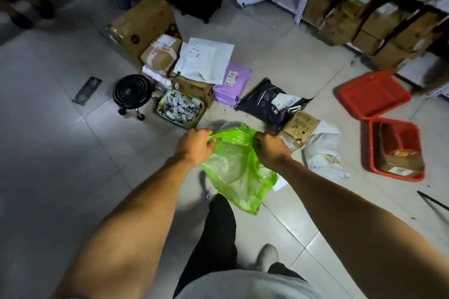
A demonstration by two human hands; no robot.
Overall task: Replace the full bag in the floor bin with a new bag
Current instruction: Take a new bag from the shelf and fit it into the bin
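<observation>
You are standing on the tiled floor (60, 153) with both arms stretched out in front of you, holding a green plastic bag (237, 170) up in the air. Your left hand (194, 144) has its grip closed on the bag's top edge at one side, and your right hand (271, 149) has its grip closed on the top edge at the other side, so the rim is bunched between them and the rest of the bag hangs down loose and crumpled. The bag is thin and see-through. Just beyond the bag's top edge, between your two hands, a small grey curved rim (229, 125) shows on the floor; the bag hides most of it, so you cannot tell whether it is the bin.

Past your hands lies a heap of cardboard boxes (145, 24) and mail packets, with a purple packet (232, 84) and a black packet (269, 102) among them. A black wheeled stool (132, 92) stands to the left, and two red trays (374, 93) lie to the right.
</observation>
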